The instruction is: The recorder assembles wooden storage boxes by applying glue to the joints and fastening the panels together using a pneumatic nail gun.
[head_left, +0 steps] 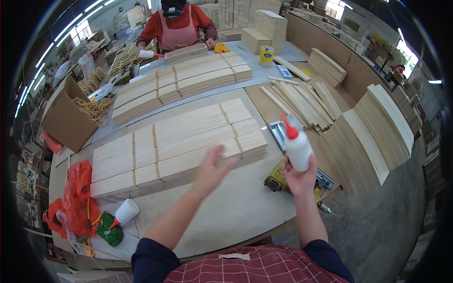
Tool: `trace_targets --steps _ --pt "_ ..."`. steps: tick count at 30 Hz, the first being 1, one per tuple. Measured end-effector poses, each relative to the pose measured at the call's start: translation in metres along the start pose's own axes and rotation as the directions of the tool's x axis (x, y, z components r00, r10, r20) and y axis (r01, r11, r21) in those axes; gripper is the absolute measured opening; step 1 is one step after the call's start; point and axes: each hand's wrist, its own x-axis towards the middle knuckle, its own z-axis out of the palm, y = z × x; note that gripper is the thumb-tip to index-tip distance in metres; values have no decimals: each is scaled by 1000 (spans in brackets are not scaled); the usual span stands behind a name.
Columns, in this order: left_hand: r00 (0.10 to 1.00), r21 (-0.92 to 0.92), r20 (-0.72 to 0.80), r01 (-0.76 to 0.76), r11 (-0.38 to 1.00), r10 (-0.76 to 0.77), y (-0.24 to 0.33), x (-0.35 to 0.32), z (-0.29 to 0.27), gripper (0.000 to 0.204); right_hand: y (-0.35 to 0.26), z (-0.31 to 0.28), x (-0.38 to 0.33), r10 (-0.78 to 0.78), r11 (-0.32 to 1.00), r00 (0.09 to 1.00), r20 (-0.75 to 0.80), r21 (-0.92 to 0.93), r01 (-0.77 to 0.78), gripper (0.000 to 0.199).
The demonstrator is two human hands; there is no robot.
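- A white squeeze bottle (298,150) with a red conical nozzle is clasped in the right hand (298,177), fingers wrapped round its lower body; it is held upright in the air, nozzle tilted slightly to the left, above the table edge.
- The left hand (213,166) is raised just left of the bottle, fingers loosely spread and blurred, gripping nothing; it hovers over the near edge of a batch of pale wooden slats (174,141).
- The slats are flat, smooth, light-grained boards, laid edge to edge in rows on the worktable (236,212), whose top is matt and beige.
- Just below and behind the right hand a yellow power tool (278,181) lies at the table edge, beside a metal-railed fixture.
- Further right of that hand, long thin strips (302,101) are fanned loosely, and curved stacks of boards (377,132) are piled.
- Well left of the left hand a second white bottle (125,212) lies on its side near a green rag and an orange bag (78,198).
- Beyond the slats a person in a pink apron (178,28) is working at another batch.
- Judged risk: the soft plastic bottle could be squeezed too hard, so its contents might drip onto clean board faces or the tool.
- Judged risk: a sweep of the free hand could knock the butted slats out of line.
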Motion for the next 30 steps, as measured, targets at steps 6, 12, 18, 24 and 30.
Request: trace_targets --steps 6,12,18,24,30 --pt "897 657 -379 88 749 227 -33 42 -186 43 5 8 99 35 981 999 -30 -191 -40 64" --pt "773 757 -554 312 574 310 -55 13 -313 41 27 5 175 136 941 990 -48 -307 -144 65" --pt "831 816 -483 314 485 275 -73 19 -310 50 49 -5 203 81 869 992 -101 -480 -119 62" --pt "841 756 -507 327 567 191 -90 37 -329 58 62 -11 212 17 873 998 -66 -485 -47 62" --pt "675 667 -737 733 134 -21 -75 67 -308 71 70 3 205 58 914 997 -60 -399 -77 57"
